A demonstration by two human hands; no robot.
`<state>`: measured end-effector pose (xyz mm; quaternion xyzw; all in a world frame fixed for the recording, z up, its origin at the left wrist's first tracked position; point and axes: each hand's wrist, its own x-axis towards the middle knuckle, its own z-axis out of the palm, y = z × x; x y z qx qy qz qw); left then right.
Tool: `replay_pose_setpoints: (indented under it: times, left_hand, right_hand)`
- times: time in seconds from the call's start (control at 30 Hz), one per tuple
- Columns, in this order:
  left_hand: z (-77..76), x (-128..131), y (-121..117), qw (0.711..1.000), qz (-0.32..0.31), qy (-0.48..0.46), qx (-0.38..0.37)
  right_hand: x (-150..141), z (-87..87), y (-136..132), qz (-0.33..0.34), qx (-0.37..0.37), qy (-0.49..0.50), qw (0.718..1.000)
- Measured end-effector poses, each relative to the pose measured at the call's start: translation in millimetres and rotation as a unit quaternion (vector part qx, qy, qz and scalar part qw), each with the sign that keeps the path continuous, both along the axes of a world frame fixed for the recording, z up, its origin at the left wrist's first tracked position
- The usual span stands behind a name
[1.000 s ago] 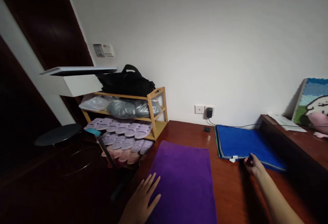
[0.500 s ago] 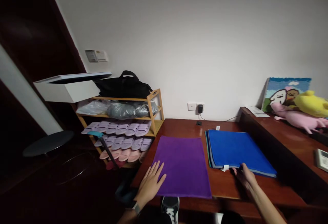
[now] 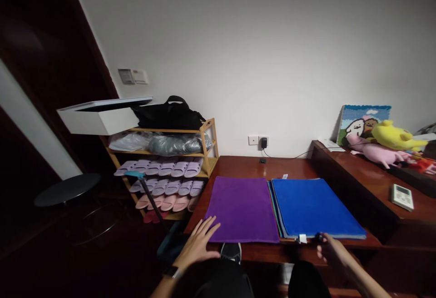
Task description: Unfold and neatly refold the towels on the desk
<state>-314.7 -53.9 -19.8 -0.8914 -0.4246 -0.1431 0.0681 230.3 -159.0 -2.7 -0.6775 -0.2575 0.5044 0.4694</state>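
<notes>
A purple cloth (image 3: 242, 209) lies flat on the brown table, its near side at the front edge. My left hand (image 3: 200, 242) is over its near left corner, fingers spread and holding nothing. To its right is a stack of cloths, with a blue cloth (image 3: 315, 207) on top and grey, green and other coloured edges showing at the left side. A white tag (image 3: 302, 238) sticks out at the stack's front. My right hand (image 3: 330, 248) is at the front edge of this stack, thumb at the blue cloth's rim and fingers curled below.
A wooden rack (image 3: 207, 152) with several slippers (image 3: 180, 169), a black bag (image 3: 168, 115) and a white box (image 3: 98, 121) stands left. Beside it is a round stool (image 3: 68, 188). A raised ledge on the right holds plush toys (image 3: 378, 151) and a white remote-like device (image 3: 402, 197).
The blue-topped stack has slid nearer the table's front edge and lies closer to the purple cloth. My right hand moved with it. The view has shifted slightly right.
</notes>
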Motion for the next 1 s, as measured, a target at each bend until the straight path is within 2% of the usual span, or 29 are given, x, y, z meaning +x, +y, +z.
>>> replay_pose_setpoints:
  times: [0.03, 0.07, 0.1, 0.17, 0.2, 0.27, 0.3, 0.33, 0.4, 0.47, 0.57, 0.67, 0.73, 0.8, 0.83, 0.9, 1.0]
  left_hand:
    - [-5.5, -8, -3, 1.0, -0.015, 0.011, 0.015]
    - [-10.6, -15, -6, 0.999, -0.022, 0.015, 0.037]
    - [-14.7, -22, -7, 0.998, -0.022, 0.012, 0.064]
    - [-18.9, -30, -10, 0.993, -0.017, -0.005, 0.118]
    - [-18.8, -33, -11, 0.99, -0.02, -0.011, 0.139]
    - [-15.6, -33, -13, 0.985, -0.037, -0.008, 0.168]
    - [-13.4, -32, -14, 0.983, -0.043, 0.0, 0.178]
    - [-11.5, -30, -15, 0.982, -0.043, 0.011, 0.186]
    - [-9.2, -24, -16, 0.978, -0.025, 0.037, 0.202]
    - [-8.3, -19, -18, 0.974, -0.001, 0.06, 0.216]
    - [-4.3, -15, -22, 0.97, 0.0, 0.084, 0.229]
    - [11.8, -16, -32, 0.967, -0.016, 0.075, 0.242]
    - [33.4, -15, -40, 0.965, -0.011, 0.049, 0.258]
    - [66.6, -11, -47, 0.963, 0.006, 0.014, 0.268]
    - [87.8, -8, -49, 0.963, 0.017, -0.007, 0.269]
    - [138.5, 0, -51, 0.962, 0.042, -0.055, 0.265]
    - [225.9, 14, -51, 0.96, 0.059, -0.123, 0.244]
  right_hand:
    - [-11, 1.1, -4, 0.043, 0.024, -0.064, 0.997]
    - [-25, 2.7, -6, 0.097, 0.07, -0.148, 0.982]
    - [-42, 4.2, -7, 0.151, 0.133, -0.244, 0.949]
    - [-79, 5.0, -4, 0.229, 0.274, -0.426, 0.831]
    - [-98, 3.2, 0, 0.245, 0.328, -0.5, 0.763]
    - [-128, -6.3, 12, 0.238, 0.386, -0.62, 0.641]
    - [-139, -13.5, 17, 0.222, 0.395, -0.664, 0.595]
    - [-147, -21.5, 23, 0.205, 0.399, -0.697, 0.56]
    - [-154, -36.2, 30, 0.18, 0.403, -0.732, 0.519]
    - [-155, -44.2, 33, 0.177, 0.407, -0.738, 0.508]
    - [-149, -37.3, 30, 0.202, 0.401, -0.719, 0.531]
    - [-145, -9.7, 25, 0.238, 0.394, -0.687, 0.562]
    - [-143, 19.1, 24, 0.25, 0.386, -0.669, 0.583]
    - [-142, 56.6, 26, 0.25, 0.381, -0.65, 0.608]
    - [-141, 78.6, 28, 0.246, 0.385, -0.639, 0.619]
    - [-137, 127.7, 32, 0.233, 0.403, -0.621, 0.631]
    - [-128, 205.4, 38, 0.205, 0.436, -0.627, 0.612]
